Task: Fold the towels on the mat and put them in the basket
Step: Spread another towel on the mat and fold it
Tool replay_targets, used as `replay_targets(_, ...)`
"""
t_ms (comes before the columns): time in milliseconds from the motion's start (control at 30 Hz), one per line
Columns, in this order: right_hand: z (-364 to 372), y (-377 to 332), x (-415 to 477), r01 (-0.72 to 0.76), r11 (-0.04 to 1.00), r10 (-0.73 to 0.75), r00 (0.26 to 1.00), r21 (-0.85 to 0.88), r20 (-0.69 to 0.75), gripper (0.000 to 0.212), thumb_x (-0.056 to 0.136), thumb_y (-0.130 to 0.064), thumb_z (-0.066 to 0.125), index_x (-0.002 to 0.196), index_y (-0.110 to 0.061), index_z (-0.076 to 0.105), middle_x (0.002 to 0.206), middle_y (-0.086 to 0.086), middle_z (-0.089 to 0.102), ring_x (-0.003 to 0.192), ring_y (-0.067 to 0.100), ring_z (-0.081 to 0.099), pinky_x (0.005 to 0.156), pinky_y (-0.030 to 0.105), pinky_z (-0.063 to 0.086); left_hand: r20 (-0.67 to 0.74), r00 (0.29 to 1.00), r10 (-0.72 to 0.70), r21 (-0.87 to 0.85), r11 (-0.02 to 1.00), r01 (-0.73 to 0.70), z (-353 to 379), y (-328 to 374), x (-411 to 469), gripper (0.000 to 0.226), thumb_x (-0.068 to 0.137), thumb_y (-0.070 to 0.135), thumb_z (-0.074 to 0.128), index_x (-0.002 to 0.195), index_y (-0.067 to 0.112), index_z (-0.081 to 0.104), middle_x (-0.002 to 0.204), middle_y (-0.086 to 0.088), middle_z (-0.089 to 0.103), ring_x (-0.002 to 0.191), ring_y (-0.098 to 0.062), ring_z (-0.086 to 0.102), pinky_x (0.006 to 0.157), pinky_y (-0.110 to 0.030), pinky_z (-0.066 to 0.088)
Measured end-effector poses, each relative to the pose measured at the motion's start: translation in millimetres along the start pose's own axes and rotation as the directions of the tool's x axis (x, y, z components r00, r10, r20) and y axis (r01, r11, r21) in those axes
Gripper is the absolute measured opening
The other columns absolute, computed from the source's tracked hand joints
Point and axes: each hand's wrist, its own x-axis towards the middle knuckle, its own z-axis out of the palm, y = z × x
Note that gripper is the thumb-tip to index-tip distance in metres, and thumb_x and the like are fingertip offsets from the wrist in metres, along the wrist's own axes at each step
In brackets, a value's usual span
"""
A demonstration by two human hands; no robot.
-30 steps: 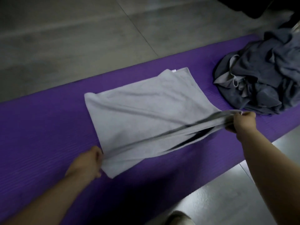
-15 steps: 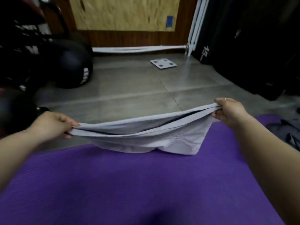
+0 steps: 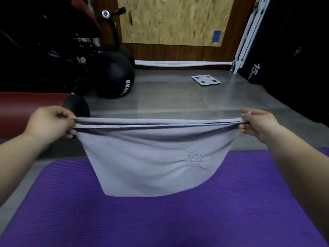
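Two hands, the left hand (image 3: 50, 123) and the right hand (image 3: 257, 123), pinch the top corners of a gray towel (image 3: 156, 161) hanging doubled over above the purple mat (image 3: 160, 220), so more folding is left, and no basket shows.

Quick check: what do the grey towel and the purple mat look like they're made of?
Grey towel: soft matte cloth, probably terry or microfibre; it sags in soft folds and puckers. Purple mat: likely foam, matte, with fine ribbed lines.
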Motion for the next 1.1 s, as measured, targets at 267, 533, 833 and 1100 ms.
replay_targets(267, 2.4, 39.8, -4.6, -0.194, 0.978, 0.154, 0.918, 0.073, 0.365, 0.062, 0.034, -0.016, 0.093, 0.081, -0.01, 0.053, 0.057, 0.01, 0.062, 0.039, 0.009, 0.061, 0.039, 0.019, 0.05, 0.055, 0.984, -0.168, -0.487, 0.856, 0.173, 15.2, -36.0, -9.0, 0.029, 0.09, -0.008, 0.038, 0.067, 0.008, 0.047, 0.058, -0.012, 0.055, 0.049, -0.012, 0.062, 0.044, -0.011, 0.05)
replay_targets(533, 22.0, 79.1, 12.5, 0.318, 0.561, -0.139, 0.946, -0.764, 0.292, 0.027, 0.08, 0.001, 0.063, 0.063, -0.014, 0.047, 0.039, -0.004, 0.05, 0.034, 0.008, 0.048, 0.039, 0.018, 0.037, 0.239, 0.946, 0.219, 0.428, 0.851, -0.305, 33.1, -66.2, -14.4, 0.036, 0.074, -0.006, 0.066, 0.108, 0.005, 0.063, 0.1, -0.004, 0.052, 0.099, -0.023, 0.052, 0.083, -0.017, 0.035)
replay_targets(833, 22.6, 60.1, 17.5, 0.489, 0.455, -0.367, 0.864, -0.744, 0.344, 0.007, 0.085, -0.002, 0.058, 0.082, -0.006, 0.062, 0.09, 0.019, 0.06, 0.09, 0.029, 0.054, 0.069, 0.023, 0.033, 0.108, 0.951, 0.288, 0.369, 0.877, -0.308, 23.0, -65.4, 0.6, 0.011, 0.081, 0.013, 0.066, 0.089, 0.007, 0.07, 0.075, -0.002, 0.062, 0.082, -0.005, 0.064, 0.074, -0.021, 0.045)
replay_targets(1100, 15.4, 32.0, 10.4, 0.492, 0.634, -0.271, 0.864, -0.597, 0.424, 0.021, 0.085, -0.012, 0.063, 0.065, -0.005, 0.065, 0.055, 0.008, 0.054, 0.039, 0.006, 0.052, 0.037, 0.006, 0.036, 0.04, 0.973, 0.227, 0.147, 0.962, -0.23, -10.3, -61.9, -1.6, 0.026, 0.083, 0.019, 0.064, 0.056, 0.019, 0.064, 0.042, 0.023, 0.058, 0.041, 0.009, 0.049, 0.043, -0.001, 0.034)
